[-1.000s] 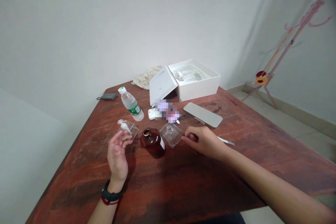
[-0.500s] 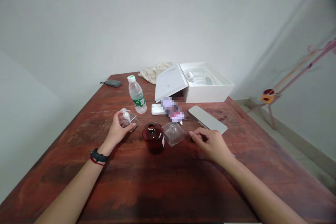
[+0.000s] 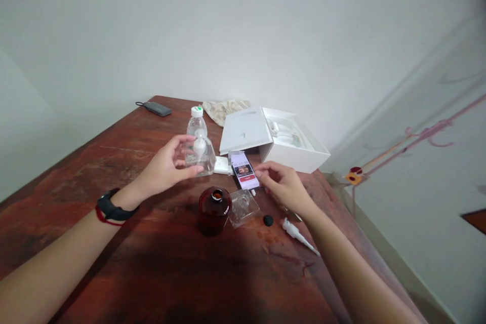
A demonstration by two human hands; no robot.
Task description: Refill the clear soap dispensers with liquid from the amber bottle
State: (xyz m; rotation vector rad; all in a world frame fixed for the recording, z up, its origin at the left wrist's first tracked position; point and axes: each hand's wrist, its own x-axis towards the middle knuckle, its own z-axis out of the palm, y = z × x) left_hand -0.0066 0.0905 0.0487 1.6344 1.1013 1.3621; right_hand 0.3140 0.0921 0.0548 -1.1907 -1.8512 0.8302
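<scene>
My left hand point(image 3: 167, 162) holds a clear plastic container point(image 3: 207, 159) between thumb and fingers, off the table. A white bulb-shaped part shows inside it, though its exact kind is unclear. To the right, my right hand point(image 3: 283, 185) hangs with fingers loosely bent by the phone's edge; nothing shows in them. An uncapped dark brown bottle point(image 3: 214, 215) stands below and between the hands. Beside it lies a clear square plastic piece point(image 3: 246, 207). A small black cap point(image 3: 268, 220) and a white pump head with its tube point(image 3: 298, 235) are on the table near my right forearm.
Behind the container stands a water bottle point(image 3: 196, 121) with a white cap. A lit phone point(image 3: 245, 172) leans on a white object point(image 3: 222, 165). Farther back are an open white box point(image 3: 296, 154), a patterned cloth point(image 3: 224, 110) and a grey power bank point(image 3: 157, 108). Wet drops mark the tabletop.
My left hand has lifted the clear container and brought it rightward, in front of the water bottle. My right hand has moved up and left, uncovering the black cap. The view has shifted.
</scene>
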